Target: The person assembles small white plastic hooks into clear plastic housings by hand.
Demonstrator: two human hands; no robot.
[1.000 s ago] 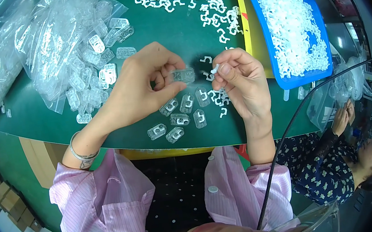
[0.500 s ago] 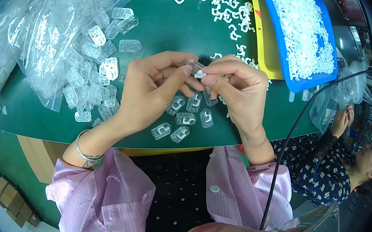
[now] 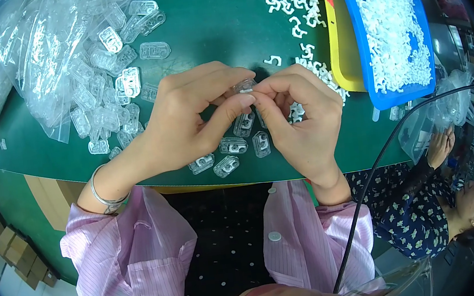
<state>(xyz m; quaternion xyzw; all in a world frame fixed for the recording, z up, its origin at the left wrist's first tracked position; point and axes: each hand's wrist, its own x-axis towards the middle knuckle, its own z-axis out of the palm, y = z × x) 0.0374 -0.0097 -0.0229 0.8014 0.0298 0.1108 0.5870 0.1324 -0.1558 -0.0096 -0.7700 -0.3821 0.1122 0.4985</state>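
Between my two hands, above the green table, is a clear plastic case (image 3: 244,85) with a small white clip in it. My left hand (image 3: 200,108) pinches the case between thumb and fingers. Thumb and fingertips of my right hand (image 3: 296,106) press together at the case's right end, where the white piece shows; how much of it they grip is hidden. Just below my hands lie several clear cases with white clips inside (image 3: 233,145). Loose white hook-shaped clips (image 3: 321,68) lie beyond my right hand.
On the left, clear bags (image 3: 45,53) spill a heap of clear cases (image 3: 90,89) over the green table (image 3: 206,29). At the right, a blue tray (image 3: 369,63) full of white clips rests on a yellow bin (image 3: 345,71). A black cable (image 3: 389,148) crosses near a co-worker (image 3: 413,209).
My right fingertips have closed in on the case, and the white piece now shows less. The case has tilted slightly between my hands. The view has shifted a little.
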